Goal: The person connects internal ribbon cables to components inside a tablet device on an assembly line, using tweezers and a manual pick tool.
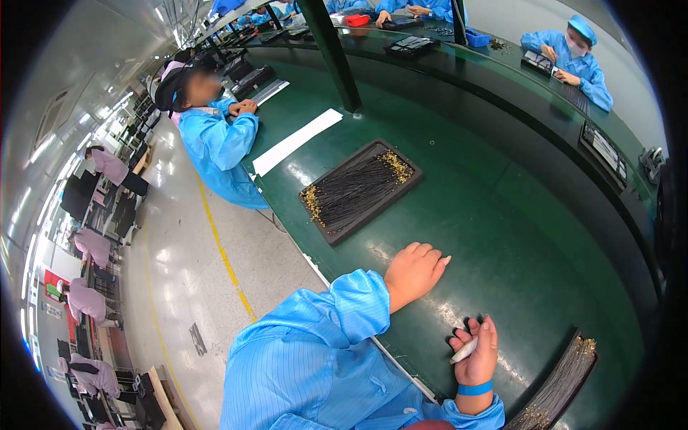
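My left hand (418, 274) rests on the green tabletop with its fingers curled under. The palm side is hidden, so whether anything is in it does not show. Nearer to me, my right hand (479, 358) is turned on its side with fingers bent, and a blue band circles its wrist. Against its palm side is a short, tapered white piece (464, 350), its kind unclear. Beyond the left hand lies a dark tray (344, 235) filled with thin black cables (358, 188) with gold-coloured ends. To the right of my right hand is another bundle of similar cables (562, 383) in a narrow dark tray.
A long white strip (297, 142) lies past the tray, near a green post (331, 54). At the far left of the bench sits a co-worker in blue (222, 140). Another person (573, 61) works across a raised ledge holding a dark tray (603, 152).
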{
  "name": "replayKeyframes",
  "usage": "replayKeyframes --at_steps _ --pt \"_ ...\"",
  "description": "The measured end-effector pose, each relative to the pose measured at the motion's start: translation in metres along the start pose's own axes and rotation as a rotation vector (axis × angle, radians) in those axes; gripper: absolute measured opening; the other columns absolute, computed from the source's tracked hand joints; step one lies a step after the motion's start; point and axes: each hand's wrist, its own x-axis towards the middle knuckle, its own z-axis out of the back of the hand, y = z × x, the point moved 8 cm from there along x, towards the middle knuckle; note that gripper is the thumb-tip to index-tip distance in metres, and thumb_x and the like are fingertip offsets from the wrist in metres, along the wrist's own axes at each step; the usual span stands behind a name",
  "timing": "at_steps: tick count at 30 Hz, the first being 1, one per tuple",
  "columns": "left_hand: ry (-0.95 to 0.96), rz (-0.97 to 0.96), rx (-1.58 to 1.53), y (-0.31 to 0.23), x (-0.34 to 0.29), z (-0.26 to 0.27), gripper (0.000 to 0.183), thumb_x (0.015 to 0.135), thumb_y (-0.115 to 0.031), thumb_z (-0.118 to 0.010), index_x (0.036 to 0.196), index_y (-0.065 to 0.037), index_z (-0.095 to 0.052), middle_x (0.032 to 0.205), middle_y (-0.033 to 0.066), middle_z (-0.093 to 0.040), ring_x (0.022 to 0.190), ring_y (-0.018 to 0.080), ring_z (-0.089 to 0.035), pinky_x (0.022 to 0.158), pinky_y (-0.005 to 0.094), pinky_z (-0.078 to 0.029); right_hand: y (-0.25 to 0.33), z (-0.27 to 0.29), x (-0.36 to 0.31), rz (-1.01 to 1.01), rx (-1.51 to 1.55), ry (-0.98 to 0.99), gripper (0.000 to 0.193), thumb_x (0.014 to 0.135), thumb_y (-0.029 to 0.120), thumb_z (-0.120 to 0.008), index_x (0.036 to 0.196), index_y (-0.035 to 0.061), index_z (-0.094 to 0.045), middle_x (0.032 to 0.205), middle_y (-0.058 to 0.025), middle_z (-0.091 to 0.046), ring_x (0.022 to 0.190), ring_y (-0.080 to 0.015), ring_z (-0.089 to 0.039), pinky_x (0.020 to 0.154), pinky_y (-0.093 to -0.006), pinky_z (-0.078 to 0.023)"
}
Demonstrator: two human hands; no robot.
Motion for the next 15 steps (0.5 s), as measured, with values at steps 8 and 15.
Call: replayKeyframes --at_steps 8,15 --pt "0.008 0.011 -0.01 0.0014 0.0003 -0.0015 0.017 0.074 -0.02 -0.052 0.071 -0.004 -0.057 0.068 0.0077 -0.053 0.066 0.0237 -0.05 0.062 0.0316 -0.041 -0.0001 0.0005 0.0004 0.0 -0.004 -0.013 0.038 0.083 0.024 -0.045 0.113 0.0057 -0.033 0.091 -0.0101 -0.05 0.066 -0.0181 -0.053 0.052 -0.0297 -0.049" --pt "0.01 0.014 -0.009 0.0008 0.0001 -0.0015 0.017 0.075 -0.02 -0.051 0.072 -0.004 -0.057 0.069 0.0078 -0.053 0.067 0.0238 -0.05 0.063 0.0315 -0.041 0.0 0.0009 0.0002 0.001 0.004 -0.005 0.037 0.083 0.024 -0.045 0.113 0.0059 -0.033 0.091 -0.0101 -0.05 0.067 -0.0184 -0.053 0.052 -0.0299 -0.049"
